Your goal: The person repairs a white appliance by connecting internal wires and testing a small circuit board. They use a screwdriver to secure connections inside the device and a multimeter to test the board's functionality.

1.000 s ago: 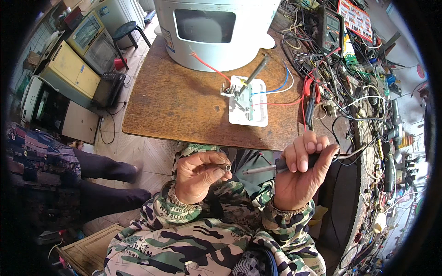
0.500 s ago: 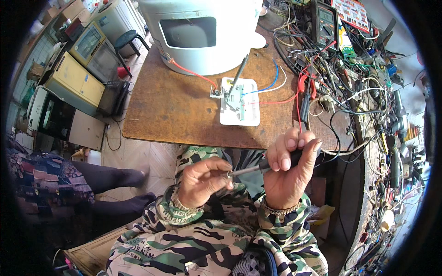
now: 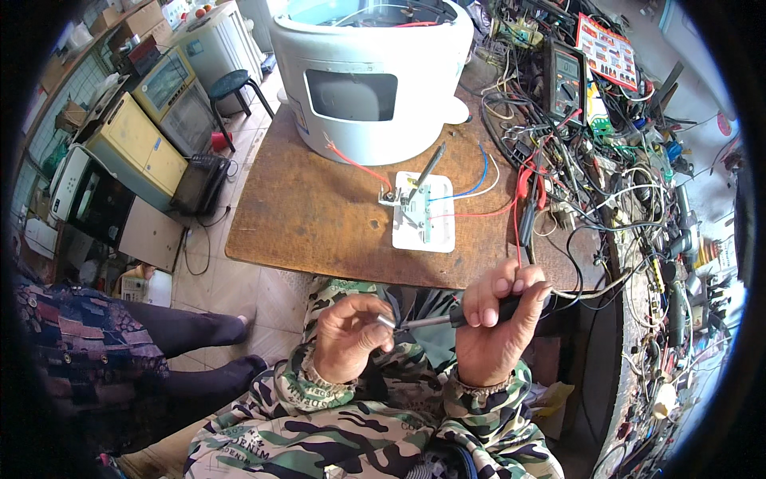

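My right hand [image 3: 499, 331] is closed around a black-handled screwdriver [image 3: 429, 322], its metal shaft pointing left. At the shaft's tip, my left hand [image 3: 349, 339] pinches a small shiny metal piece [image 3: 386, 321] between thumb and fingers. Both hands are above my lap, just before the table's near edge. On the table lies a white plastic plate [image 3: 443, 238] bearing a small circuit board [image 3: 415, 214] and an upright dark rod. Red, blue and white wires lead off it. Behind stands a round white appliance housing [image 3: 351, 140] with a rectangular opening, joined to the plate by a red wire.
The wooden table [image 3: 303, 231] has red-handled pliers [image 3: 527, 199] at its right, beside a tangle of cables. A multimeter [image 3: 565, 84] stands at the back right. Another person's legs [image 3: 187, 327] are at the left, and a dark stool [image 3: 231, 84] is farther back.
The view has tilted, so the table and housing sit lower and the housing's open top shows. The small metal piece in my left fingers has turned and shows more plainly.
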`<state>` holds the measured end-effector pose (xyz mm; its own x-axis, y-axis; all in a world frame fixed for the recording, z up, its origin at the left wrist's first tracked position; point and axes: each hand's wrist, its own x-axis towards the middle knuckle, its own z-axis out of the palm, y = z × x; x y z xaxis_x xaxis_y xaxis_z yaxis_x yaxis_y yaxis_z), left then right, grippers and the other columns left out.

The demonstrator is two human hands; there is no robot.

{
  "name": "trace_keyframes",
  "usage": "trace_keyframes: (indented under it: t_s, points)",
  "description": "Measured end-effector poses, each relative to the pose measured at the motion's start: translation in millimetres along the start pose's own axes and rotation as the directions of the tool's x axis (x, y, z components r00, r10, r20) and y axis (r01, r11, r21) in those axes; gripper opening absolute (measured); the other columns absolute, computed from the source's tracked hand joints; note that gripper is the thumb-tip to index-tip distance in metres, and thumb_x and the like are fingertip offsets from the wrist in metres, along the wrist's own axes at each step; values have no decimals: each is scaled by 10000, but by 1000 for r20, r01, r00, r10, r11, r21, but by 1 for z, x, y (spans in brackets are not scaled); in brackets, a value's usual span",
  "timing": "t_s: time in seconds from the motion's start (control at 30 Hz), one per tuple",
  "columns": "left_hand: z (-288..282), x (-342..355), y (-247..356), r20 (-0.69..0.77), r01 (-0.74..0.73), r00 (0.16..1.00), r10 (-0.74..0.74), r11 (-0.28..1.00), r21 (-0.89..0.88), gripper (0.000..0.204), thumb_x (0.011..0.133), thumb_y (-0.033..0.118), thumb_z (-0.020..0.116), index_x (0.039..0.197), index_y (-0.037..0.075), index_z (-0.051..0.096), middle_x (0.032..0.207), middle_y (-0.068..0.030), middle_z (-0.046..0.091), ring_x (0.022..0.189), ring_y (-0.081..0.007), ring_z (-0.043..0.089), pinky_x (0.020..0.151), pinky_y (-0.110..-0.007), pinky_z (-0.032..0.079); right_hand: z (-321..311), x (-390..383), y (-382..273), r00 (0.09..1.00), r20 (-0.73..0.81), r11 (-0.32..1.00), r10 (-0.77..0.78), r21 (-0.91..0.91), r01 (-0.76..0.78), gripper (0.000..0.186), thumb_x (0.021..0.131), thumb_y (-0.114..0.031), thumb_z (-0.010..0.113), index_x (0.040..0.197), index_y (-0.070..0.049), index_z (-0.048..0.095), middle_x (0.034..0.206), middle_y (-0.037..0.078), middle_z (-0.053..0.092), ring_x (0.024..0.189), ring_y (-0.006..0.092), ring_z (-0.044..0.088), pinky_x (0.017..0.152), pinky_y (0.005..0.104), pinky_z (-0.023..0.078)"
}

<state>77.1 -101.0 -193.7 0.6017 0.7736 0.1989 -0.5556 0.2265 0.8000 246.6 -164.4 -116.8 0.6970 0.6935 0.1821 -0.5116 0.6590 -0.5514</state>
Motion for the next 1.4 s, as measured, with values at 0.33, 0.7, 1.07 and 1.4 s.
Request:
trace_keyframes:
  t_s: [0.33, 0.7, 1.07, 1.4]
  points:
    - [14, -9, 0, -10, 62, 998, -64, 990, -130, 222, 979, -10, 672, 1191, -62, 634, 1051, -190, 734, 947, -227, 747, 800, -310, 620, 0, -1, 6, 999, -39, 997, -12, 77, 15, 343, 1061, -426, 573, 970, -125, 438, 887, 44, 507, 577, 127, 482, 501, 277, 409]
    - [37, -13, 1, -112, -191, 960, 256, 893, 407, 182, 992, -1, 660, 1152, -85, 631, 998, -208, 745, 924, -293, 770, 818, -368, 636, 20, -14, 0, 989, -144, 987, -30, 154, 52, 451, 1063, -545, 492, 900, -131, 417, 877, 57, 526, 579, 137, 478, 528, 300, 416]
    - [37, -6, 11, 181, -280, 957, 227, 887, 368, 248, 984, 43, 676, 1201, -74, 648, 937, -229, 764, 840, -285, 786, 717, -349, 651, 18, -14, -12, 993, -117, 937, -14, 344, 54, 409, 1081, -428, 479, 823, -123, 392, 701, 61, 512, 403, 129, 430, 362, 290, 402]
    - [31, 21, 41, 364, -274, 930, 58, 770, 577, 486, 910, 240, 807, 1254, -63, 647, 1030, -174, 767, 882, -227, 772, 751, -321, 623, 14, -11, -30, 989, -52, 985, -135, 100, 140, 421, 1093, -488, 443, 885, -125, 396, 694, 48, 486, 405, 123, 427, 358, 286, 386]
